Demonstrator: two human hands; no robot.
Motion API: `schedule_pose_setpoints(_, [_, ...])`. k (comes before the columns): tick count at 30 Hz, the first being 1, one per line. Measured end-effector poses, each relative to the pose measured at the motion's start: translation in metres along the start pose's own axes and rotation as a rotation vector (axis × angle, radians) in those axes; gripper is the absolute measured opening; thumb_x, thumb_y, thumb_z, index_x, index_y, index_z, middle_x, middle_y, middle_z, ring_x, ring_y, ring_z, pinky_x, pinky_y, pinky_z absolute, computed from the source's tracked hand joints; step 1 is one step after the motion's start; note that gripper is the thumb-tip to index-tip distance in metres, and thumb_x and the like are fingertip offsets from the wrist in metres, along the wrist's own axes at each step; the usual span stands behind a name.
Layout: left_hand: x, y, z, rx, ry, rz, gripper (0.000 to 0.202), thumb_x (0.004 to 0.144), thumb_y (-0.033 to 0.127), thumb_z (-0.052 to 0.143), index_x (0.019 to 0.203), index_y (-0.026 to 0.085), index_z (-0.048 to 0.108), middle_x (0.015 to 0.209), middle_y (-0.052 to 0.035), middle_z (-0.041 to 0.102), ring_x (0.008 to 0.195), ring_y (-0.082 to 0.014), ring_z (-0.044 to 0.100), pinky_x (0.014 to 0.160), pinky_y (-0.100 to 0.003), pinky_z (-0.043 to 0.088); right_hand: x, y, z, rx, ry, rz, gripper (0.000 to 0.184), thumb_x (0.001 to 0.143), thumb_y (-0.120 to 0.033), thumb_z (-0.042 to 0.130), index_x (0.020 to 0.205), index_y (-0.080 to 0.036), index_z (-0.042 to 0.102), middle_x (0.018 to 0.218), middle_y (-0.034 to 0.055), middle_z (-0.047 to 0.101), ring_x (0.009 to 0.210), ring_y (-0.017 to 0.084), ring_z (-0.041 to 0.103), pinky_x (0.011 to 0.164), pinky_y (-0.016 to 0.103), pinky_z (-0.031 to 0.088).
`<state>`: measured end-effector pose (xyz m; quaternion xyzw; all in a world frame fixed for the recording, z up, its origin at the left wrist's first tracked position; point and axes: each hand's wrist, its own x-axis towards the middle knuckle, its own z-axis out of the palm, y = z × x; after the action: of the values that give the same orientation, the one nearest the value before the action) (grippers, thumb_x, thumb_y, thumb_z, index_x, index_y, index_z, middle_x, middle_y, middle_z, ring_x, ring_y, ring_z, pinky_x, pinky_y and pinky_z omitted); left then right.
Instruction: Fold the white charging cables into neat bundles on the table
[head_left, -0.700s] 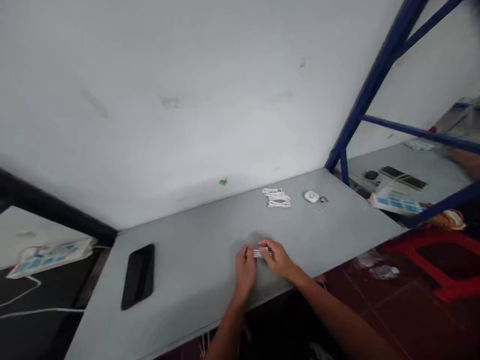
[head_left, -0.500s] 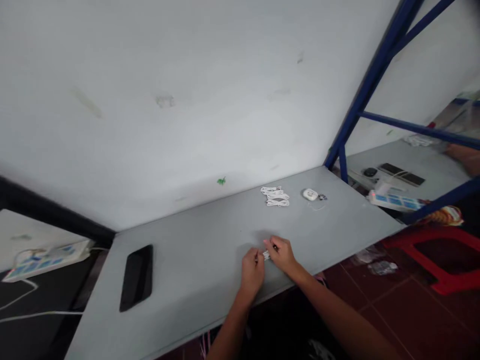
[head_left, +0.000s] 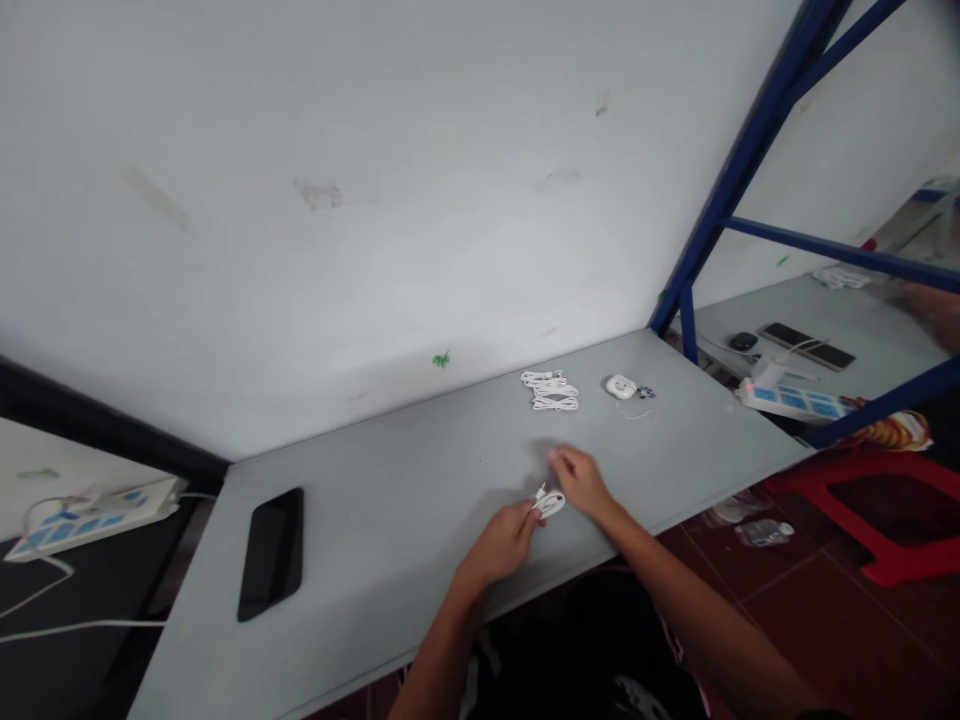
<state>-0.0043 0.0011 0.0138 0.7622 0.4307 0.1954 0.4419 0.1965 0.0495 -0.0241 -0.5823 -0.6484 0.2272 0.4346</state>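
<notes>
At the left hand's (head_left: 504,543) fingertips, in the head view, a coiled white cable (head_left: 550,503) is pinched, one end projecting. The right hand (head_left: 585,484), just beside it, is curled; whether it grips anything cannot be determined. Beyond both hands lie bundled white cables (head_left: 553,392). Judgement: a firm pinch should keep the loops even.

A flat black device (head_left: 271,553) lies on the grey table (head_left: 390,520); a red stool (head_left: 906,566) nearby.

This looks like a plain workroom, with its grey bench (head_left: 375,520), blue metal frame (head_left: 724,205) and power strips (head_left: 795,404)
</notes>
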Motion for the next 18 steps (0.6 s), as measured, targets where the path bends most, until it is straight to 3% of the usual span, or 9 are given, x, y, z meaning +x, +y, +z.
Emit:
schedule_pose_setpoints(3, [-0.004, -0.007, -0.005, -0.197, 0.065, -0.053, 0.044, 0.099, 0.049, 0.033, 0.083, 0.019, 0.061, 0.070, -0.0023, 0.059, 0.064, -0.0162, 0.052, 0.064, -0.029, 0.042, 0.022, 0.050, -0.048, -0.353, 0.309, 0.001, 0.035, 0.093, -0.041, 0.042, 0.083, -0.017, 0.066, 0.088, 0.0135, 0.066, 0.087, 0.026, 0.056, 0.083, 0.040, 0.045])
schedule_pose_setpoints(5, [-0.005, -0.011, -0.008, -0.377, 0.081, -0.106, 0.044, 0.097, 0.055, 0.036, 0.082, 0.020, 0.058, 0.064, 0.0005, 0.051, 0.056, -0.0132, 0.044, 0.055, -0.026, 0.037, 0.033, 0.081, -0.075, -0.568, 0.362, 0.046, 0.032, 0.090, -0.038, 0.049, 0.095, -0.013, 0.068, 0.104, 0.0190, 0.064, 0.100, 0.031, 0.052, 0.089, 0.045, 0.042])
schedule_pose_setpoints(7, [-0.005, -0.015, -0.010, -0.540, 0.078, -0.147, 0.044, 0.093, 0.060, 0.043, 0.082, 0.019, 0.057, 0.063, 0.0024, 0.046, 0.051, -0.0105, 0.038, 0.049, -0.024, 0.031, 0.039, 0.100, -0.091, -0.694, 0.325, 0.079, 0.028, 0.089, -0.034, 0.051, 0.095, -0.014, 0.069, 0.113, 0.0189, 0.062, 0.105, 0.033, 0.048, 0.087, 0.046, 0.041])
schedule_pose_setpoints(10, [-0.002, -0.021, -0.009, -0.707, 0.093, -0.205, 0.049, 0.086, 0.067, 0.051, 0.087, 0.019, 0.058, 0.061, 0.0056, 0.038, 0.047, -0.0076, 0.027, 0.045, -0.022, 0.022, 0.040, 0.112, -0.096, -0.773, 0.253, 0.061, 0.024, 0.090, -0.029, 0.049, 0.089, -0.016, 0.070, 0.114, 0.0155, 0.062, 0.104, 0.032, 0.046, 0.083, 0.043, 0.040])
schedule_pose_setpoints(13, [-0.001, -0.027, -0.002, -0.724, 0.184, -0.247, 0.054, 0.084, 0.072, 0.048, 0.089, 0.019, 0.059, 0.057, 0.0077, 0.031, 0.045, -0.0074, 0.022, 0.043, -0.022, 0.020, 0.039, 0.115, -0.091, -0.795, 0.265, 0.031, 0.024, 0.090, -0.027, 0.047, 0.086, -0.016, 0.068, 0.109, 0.0157, 0.062, 0.100, 0.030, 0.047, 0.081, 0.042, 0.039])
schedule_pose_setpoints(15, [-0.002, -0.030, 0.006, -0.640, 0.288, -0.231, 0.057, 0.088, 0.072, 0.043, 0.089, 0.018, 0.062, 0.055, 0.0060, 0.036, 0.045, -0.0095, 0.029, 0.044, -0.023, 0.026, 0.038, 0.117, -0.089, -0.788, 0.275, -0.001, 0.023, 0.091, -0.027, 0.046, 0.086, -0.015, 0.066, 0.105, 0.0157, 0.061, 0.098, 0.030, 0.046, 0.081, 0.041, 0.038])
schedule_pose_setpoints(18, [-0.004, -0.029, 0.014, -0.503, 0.395, -0.174, 0.061, 0.094, 0.067, 0.032, 0.096, 0.018, 0.068, 0.066, -0.0027, 0.059, 0.060, -0.0164, 0.053, 0.057, -0.029, 0.044, 0.037, 0.119, -0.087, -0.744, 0.262, -0.075, 0.022, 0.091, -0.026, 0.043, 0.088, -0.016, 0.063, 0.099, 0.0148, 0.060, 0.095, 0.028, 0.047, 0.083, 0.040, 0.038])
